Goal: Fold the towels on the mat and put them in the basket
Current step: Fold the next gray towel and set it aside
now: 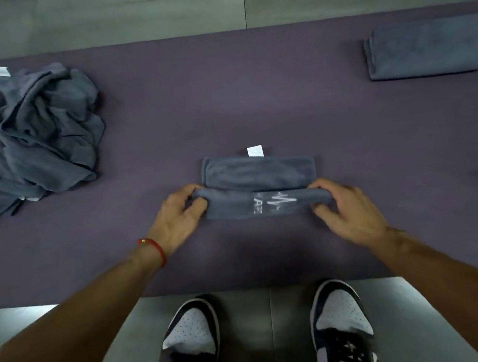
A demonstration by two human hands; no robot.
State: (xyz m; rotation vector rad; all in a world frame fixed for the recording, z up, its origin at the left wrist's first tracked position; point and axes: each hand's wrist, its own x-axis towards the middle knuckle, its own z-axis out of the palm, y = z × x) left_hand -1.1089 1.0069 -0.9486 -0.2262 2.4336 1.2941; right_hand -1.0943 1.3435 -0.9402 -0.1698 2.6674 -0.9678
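**Mid-fold, two hands on one towel**

Sneakers [189,337] sit at the mat's [220,106] near edge, so everything's reachable. Left hand [179,217] and right hand [347,211] each pinch an end of the half-folded towel [260,187], probably keeping edges square. Beyond: unfolded pile [26,135] far left, finished towel [432,48] far right. No basket visible.

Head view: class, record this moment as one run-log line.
step: folding | both hands' grip: left hand, right hand on towel ends | folded towel on mat | pile unfolded
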